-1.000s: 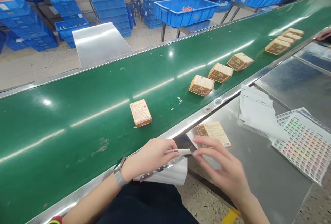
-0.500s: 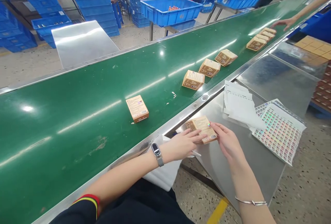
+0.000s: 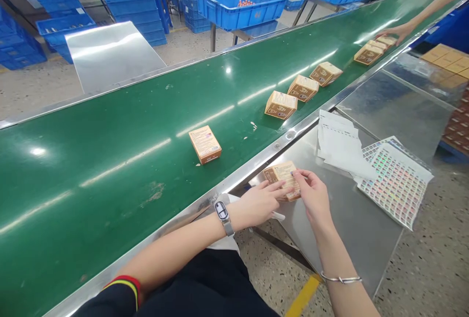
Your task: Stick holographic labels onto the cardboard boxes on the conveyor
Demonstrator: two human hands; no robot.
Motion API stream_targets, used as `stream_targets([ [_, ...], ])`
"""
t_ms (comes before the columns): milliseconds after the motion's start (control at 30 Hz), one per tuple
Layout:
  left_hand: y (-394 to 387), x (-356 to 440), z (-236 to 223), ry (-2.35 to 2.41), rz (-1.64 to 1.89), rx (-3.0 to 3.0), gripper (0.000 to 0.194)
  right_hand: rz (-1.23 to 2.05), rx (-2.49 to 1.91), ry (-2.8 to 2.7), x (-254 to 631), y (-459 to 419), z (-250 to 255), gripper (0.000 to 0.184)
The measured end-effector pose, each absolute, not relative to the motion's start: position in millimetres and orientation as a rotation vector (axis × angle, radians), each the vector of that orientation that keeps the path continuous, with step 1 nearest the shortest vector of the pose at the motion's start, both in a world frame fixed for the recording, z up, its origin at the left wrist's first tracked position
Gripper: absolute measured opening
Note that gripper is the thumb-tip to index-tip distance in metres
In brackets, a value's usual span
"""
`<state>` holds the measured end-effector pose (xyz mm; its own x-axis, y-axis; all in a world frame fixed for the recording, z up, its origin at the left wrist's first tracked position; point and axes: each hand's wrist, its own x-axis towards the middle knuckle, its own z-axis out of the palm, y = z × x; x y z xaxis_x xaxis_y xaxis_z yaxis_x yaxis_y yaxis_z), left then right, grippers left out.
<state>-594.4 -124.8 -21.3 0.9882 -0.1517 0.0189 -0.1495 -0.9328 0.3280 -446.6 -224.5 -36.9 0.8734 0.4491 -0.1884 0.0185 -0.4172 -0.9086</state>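
Observation:
A small brown and cream cardboard box (image 3: 274, 174) lies on the steel side table, its printed face up. My left hand (image 3: 262, 204) rests over its near edge with fingers stretched apart across the printed face; the thumb is hidden. At the box's right side, my right hand (image 3: 313, 195) has thumb and forefinger pinched together over a tiny sticker (image 3: 292, 173), of which only a bit shows. To the right on the same table are sheets of shiny stickers (image 3: 397, 180) and white backing paper (image 3: 339, 143).
A green conveyor belt (image 3: 146, 146) runs past the table, carrying a single box (image 3: 205, 144) and several more boxes (image 3: 280, 105) farther up. A co-worker's hand (image 3: 399, 31) touches the far boxes. Blue crates (image 3: 240, 11) stand beyond the belt.
My right hand has moved slightly left over the box, its fingertips now further in on the printed face. The boxes on the belt have shifted up and right in view.

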Motion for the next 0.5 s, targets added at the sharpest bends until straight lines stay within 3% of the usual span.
stream_targets([
  [133,-126,-594,-23,-0.202,-0.012,2.790,0.015,0.335,-2.047,-0.381,-454,-224,-41,0.043],
  [267,-127,-591,-25,-0.207,-0.012,2.763,0.012,0.224,-2.048,-0.396,-447,-220,-52,0.062],
  [400,-124,-590,-26,-0.202,0.019,2.728,0.009,0.263,-2.073,-0.418,-430,-218,-57,0.048],
  [500,-123,-598,-27,-0.201,0.069,2.699,0.012,0.278,-2.120,-0.507,-427,-222,-48,0.053],
])
